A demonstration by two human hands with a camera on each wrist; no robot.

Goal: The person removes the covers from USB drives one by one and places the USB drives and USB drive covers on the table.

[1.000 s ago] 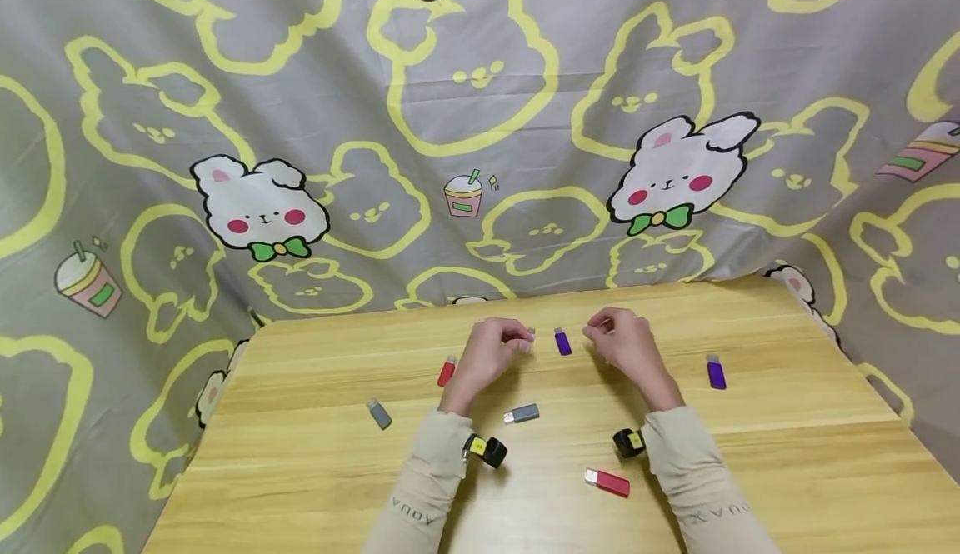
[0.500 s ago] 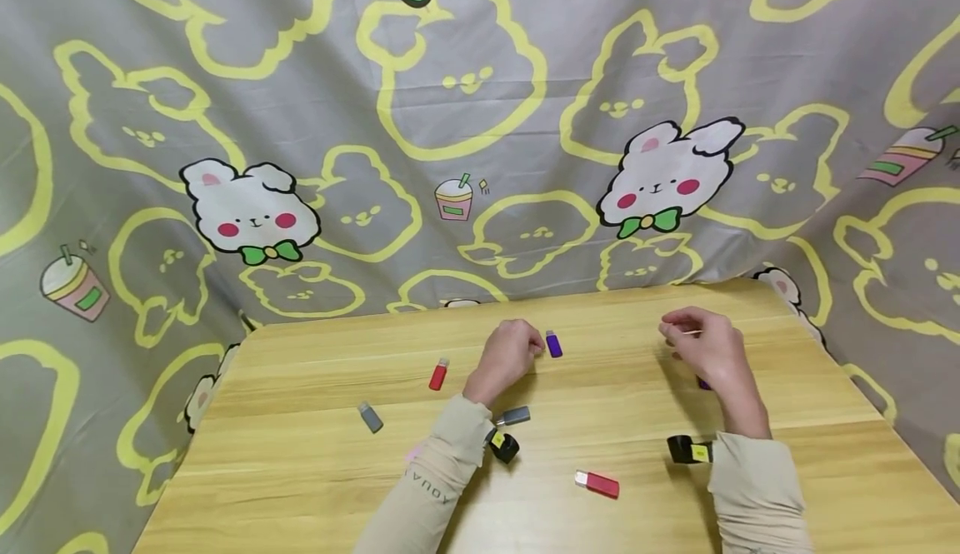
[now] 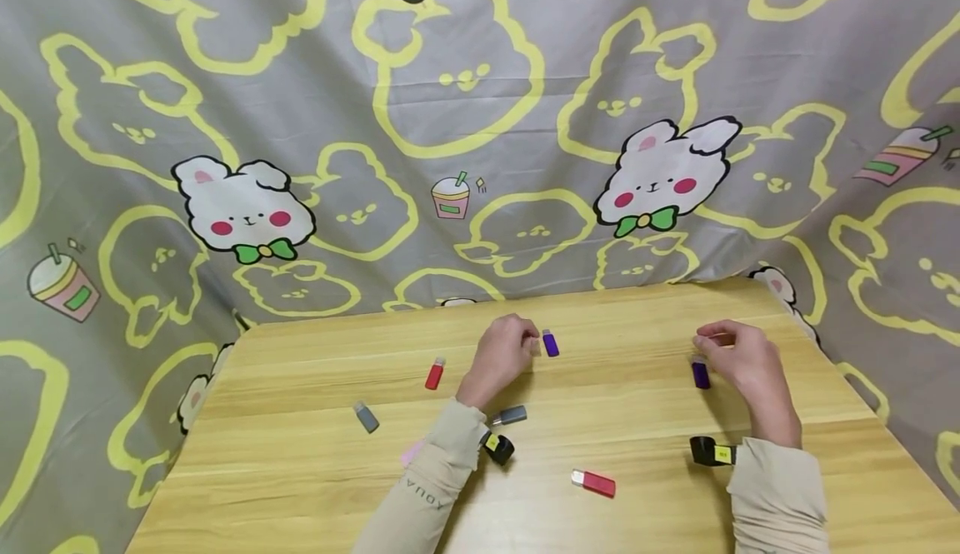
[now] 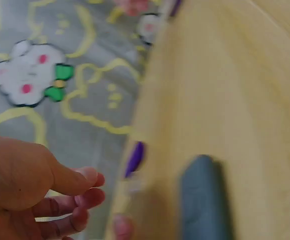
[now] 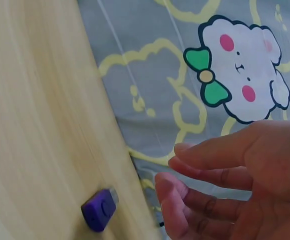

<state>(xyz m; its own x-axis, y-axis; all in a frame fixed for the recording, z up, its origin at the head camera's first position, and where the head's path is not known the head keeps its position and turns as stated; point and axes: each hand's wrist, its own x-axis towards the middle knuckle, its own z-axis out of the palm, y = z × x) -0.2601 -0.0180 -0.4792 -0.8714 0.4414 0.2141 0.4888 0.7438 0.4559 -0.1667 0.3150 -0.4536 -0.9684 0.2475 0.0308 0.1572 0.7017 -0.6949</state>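
Beside the middle purple USB stick (image 3: 551,344), my left hand (image 3: 498,360) hovers low over the table, fingers loosely bent; no held item shows. In the left wrist view its thumb lies close to the fingertips, near a blurred purple stick (image 4: 135,159) and a blurred pinkish shape (image 4: 122,227). My right hand (image 3: 753,375) is just right of and above another purple stick (image 3: 701,374). The right wrist view shows that stick (image 5: 100,210) on the wood, apart from the loosely curved, empty fingers of the hand (image 5: 225,185).
Two red sticks (image 3: 435,373) (image 3: 594,483) and two grey ones (image 3: 366,416) (image 3: 512,415) lie on the wooden table (image 3: 300,454). A pink item (image 3: 411,454) shows beside the left sleeve. A patterned grey curtain (image 3: 510,121) hangs behind the table.
My right hand has moved rightward from the middle purple stick to the far right one. My left hand has shifted slightly towards the middle stick. The sticks in view have not visibly changed places.
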